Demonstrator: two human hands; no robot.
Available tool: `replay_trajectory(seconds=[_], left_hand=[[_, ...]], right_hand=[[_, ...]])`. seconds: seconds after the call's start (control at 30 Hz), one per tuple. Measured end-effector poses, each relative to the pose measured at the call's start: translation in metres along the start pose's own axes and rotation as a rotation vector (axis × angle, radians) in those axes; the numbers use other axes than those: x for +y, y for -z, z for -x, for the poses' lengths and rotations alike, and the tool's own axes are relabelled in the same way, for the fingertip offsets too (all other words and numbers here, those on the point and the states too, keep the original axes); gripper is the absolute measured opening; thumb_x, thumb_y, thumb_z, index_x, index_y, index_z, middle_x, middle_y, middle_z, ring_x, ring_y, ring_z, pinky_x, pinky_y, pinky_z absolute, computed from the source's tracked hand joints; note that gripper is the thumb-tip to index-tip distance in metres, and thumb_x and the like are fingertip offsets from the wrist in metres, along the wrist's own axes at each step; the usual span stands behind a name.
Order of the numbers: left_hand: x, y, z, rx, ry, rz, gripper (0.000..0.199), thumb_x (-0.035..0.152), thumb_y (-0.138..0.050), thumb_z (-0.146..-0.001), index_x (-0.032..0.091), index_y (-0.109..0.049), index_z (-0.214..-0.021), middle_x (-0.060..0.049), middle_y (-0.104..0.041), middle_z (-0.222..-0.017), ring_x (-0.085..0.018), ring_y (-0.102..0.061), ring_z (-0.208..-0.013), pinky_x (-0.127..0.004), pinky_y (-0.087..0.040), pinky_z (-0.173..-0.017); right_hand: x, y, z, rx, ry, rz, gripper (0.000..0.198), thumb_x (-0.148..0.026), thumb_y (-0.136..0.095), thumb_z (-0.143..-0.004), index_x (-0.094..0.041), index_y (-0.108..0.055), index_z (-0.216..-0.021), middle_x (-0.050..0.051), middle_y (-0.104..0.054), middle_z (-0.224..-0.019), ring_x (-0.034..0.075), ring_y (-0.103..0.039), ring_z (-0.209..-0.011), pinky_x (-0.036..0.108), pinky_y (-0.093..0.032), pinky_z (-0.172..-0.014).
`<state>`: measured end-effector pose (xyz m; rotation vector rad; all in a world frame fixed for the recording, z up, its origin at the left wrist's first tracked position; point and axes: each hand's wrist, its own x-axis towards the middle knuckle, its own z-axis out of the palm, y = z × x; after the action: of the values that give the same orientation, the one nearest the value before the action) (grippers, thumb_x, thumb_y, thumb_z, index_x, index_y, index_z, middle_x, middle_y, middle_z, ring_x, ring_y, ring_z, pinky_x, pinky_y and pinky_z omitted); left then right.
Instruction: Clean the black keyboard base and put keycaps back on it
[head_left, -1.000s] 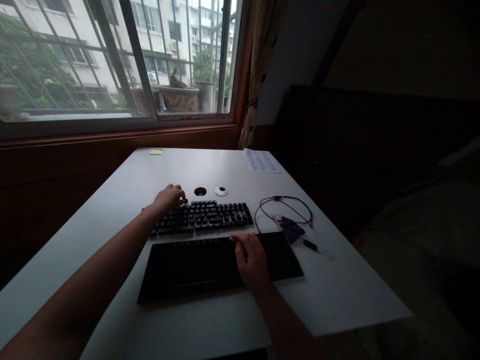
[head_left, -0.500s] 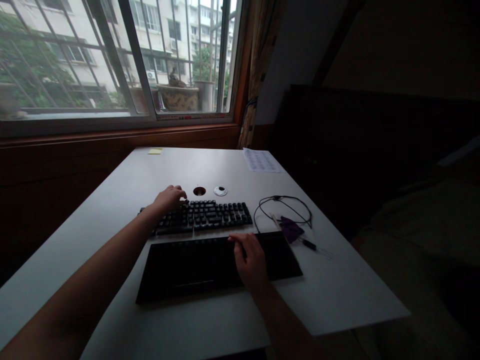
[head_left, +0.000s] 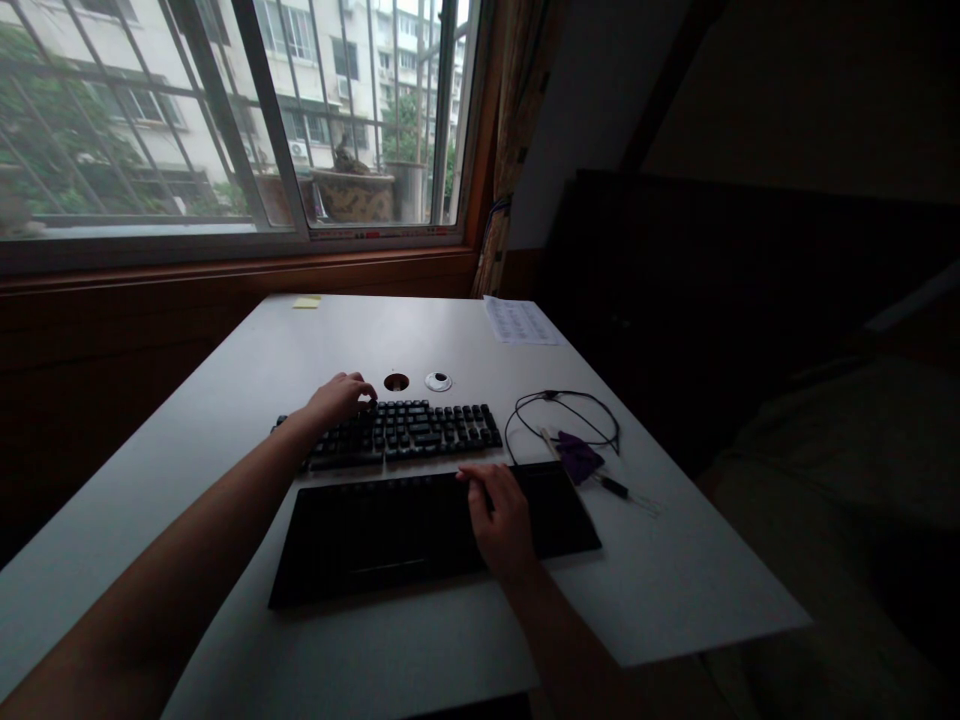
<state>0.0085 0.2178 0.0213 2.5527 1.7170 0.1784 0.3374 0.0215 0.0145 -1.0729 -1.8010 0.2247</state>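
Note:
My left hand [head_left: 343,397] reaches over rows of black keycaps [head_left: 442,428], laid out in keyboard order on the white desk. Its thumb and fingers are bent together at the top row, seemingly pinching one small keycap, mostly covered by the fingertips. Nearer to me lies a black keyboard [head_left: 367,545], its long side parallel to the rows. On the keyboard's right half rests my right hand [head_left: 501,515], fingers stretched out and thumb apart, with the fingertips touching the top edge. Whether anything small is under those fingertips is hidden.
Right of the keycaps lie a coiled black cable [head_left: 611,420], a purple cloth [head_left: 577,458] and a black-handled wire puller [head_left: 616,487]. Behind are a cable hole [head_left: 396,382] and its white cover [head_left: 439,382]. Paper [head_left: 521,322] and yellow sticky notes [head_left: 307,302] lie farther back.
The left fingertips have dipped slightly toward the top row of keycaps. My right hand stays in place on the keyboard. The whole view has shifted a little.

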Motion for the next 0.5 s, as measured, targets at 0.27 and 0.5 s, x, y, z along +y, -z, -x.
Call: replay_trajectory(seconds=[0.27, 0.5], left_hand=[[0.001, 0.006, 0.003, 0.100, -0.036, 0.088, 0.014, 0.033, -0.069, -0.091, 0.026, -0.080, -0.096, -0.007, -0.072, -0.101, -0.022, -0.066, -0.090, -0.033, -0.052, -0.086], [0.053, 0.018, 0.028, 0.164, -0.153, 0.250, 0.017, 0.036, -0.070, -0.091, 0.022, -0.076, -0.100, -0.006, -0.070, -0.104, -0.020, -0.069, -0.085, -0.030, -0.055, -0.078]], right_hand=[[0.002, 0.000, 0.001, 0.014, -0.025, -0.006, 0.026, -0.012, -0.047, -0.098, -0.025, -0.067, -0.109, 0.004, -0.073, -0.096, 0.023, -0.066, -0.093, 0.039, -0.053, -0.087], [0.001, 0.004, 0.002, 0.098, -0.074, -0.044, 0.024, -0.014, -0.047, -0.100, -0.025, -0.068, -0.107, 0.004, -0.073, -0.096, 0.022, -0.067, -0.092, 0.038, -0.054, -0.086]])
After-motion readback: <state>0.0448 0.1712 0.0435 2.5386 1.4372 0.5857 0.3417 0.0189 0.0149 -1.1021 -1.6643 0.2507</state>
